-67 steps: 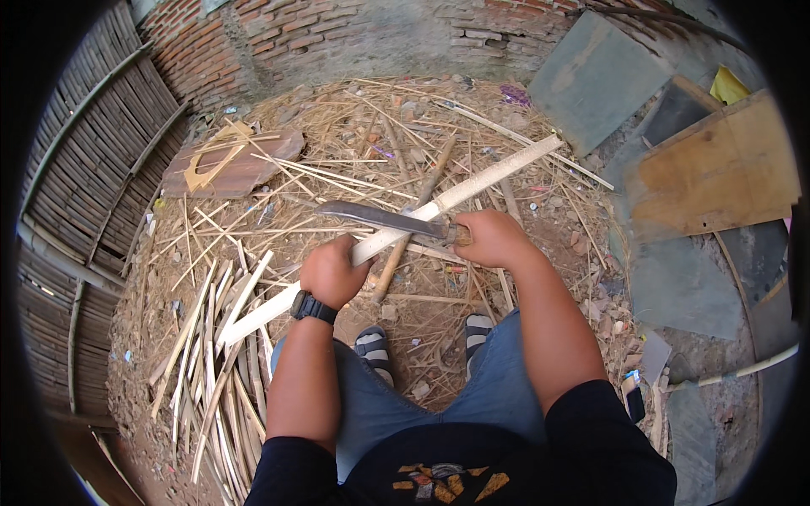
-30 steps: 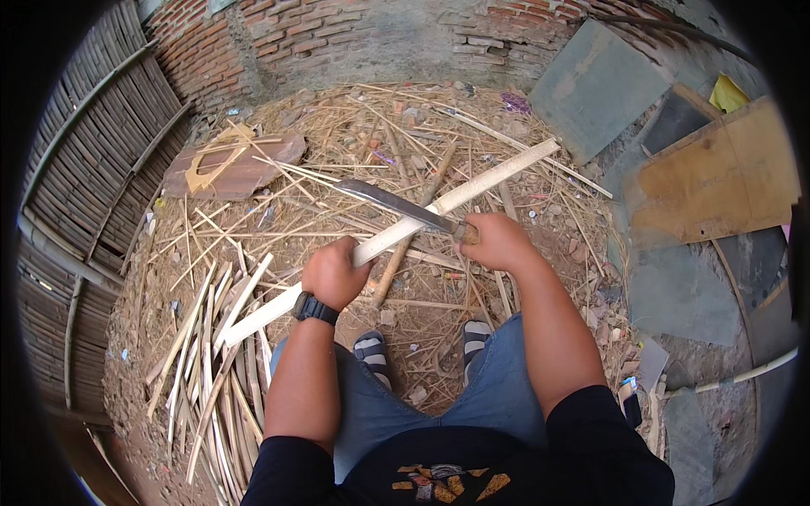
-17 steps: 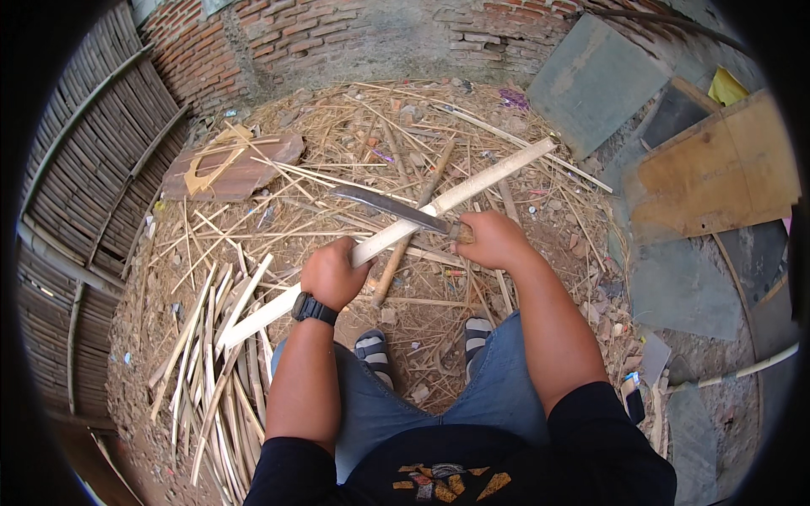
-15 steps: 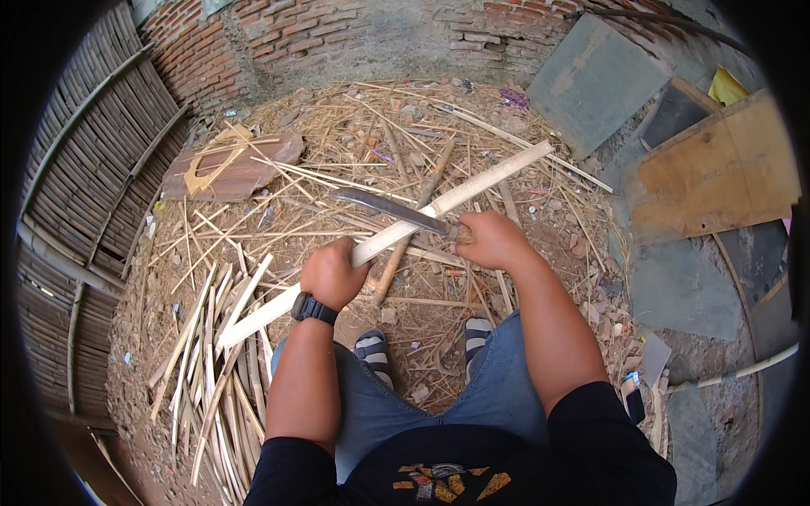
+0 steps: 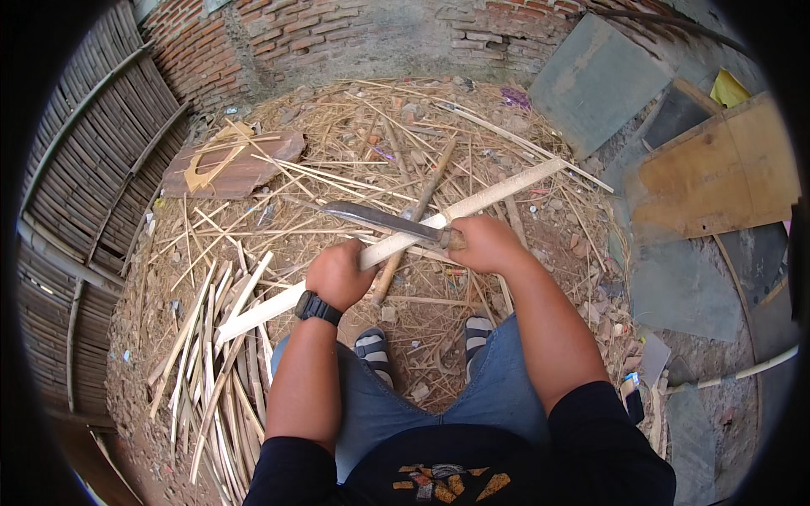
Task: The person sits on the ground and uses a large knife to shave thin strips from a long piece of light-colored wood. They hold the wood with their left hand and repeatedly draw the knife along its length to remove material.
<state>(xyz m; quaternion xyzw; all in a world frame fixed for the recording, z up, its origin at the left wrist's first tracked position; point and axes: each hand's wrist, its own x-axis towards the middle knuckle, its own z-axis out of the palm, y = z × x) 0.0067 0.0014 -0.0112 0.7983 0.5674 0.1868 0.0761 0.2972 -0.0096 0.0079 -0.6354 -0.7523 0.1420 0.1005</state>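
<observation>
A long pale bamboo strip (image 5: pixel 498 190) slants across in front of me, its far end up to the right and its near end low on the left. My left hand (image 5: pixel 339 273) is closed around it, below the middle of its length. In my right hand (image 5: pixel 488 243) is the wooden handle of a machete (image 5: pixel 380 218). The dark blade lies across the strip, its tip pointing left beyond my left hand. Blade and strip cross just left of my right fist, and the blade appears to touch the strip's upper face.
A heap of split bamboo strips (image 5: pixel 215 379) lies by my left leg. Thin slivers and a round stick (image 5: pixel 413 221) litter the ground. A rusty metal sheet (image 5: pixel 245 162) is at far left, a bamboo wall (image 5: pixel 76 194) beyond. Boards (image 5: pixel 713 173) lean at right, near a brick wall (image 5: pixel 354 38).
My right hand has moved slightly toward me and to the left, with the machete lower along the strip. The bamboo strip's far end has dipped and shifted right.
</observation>
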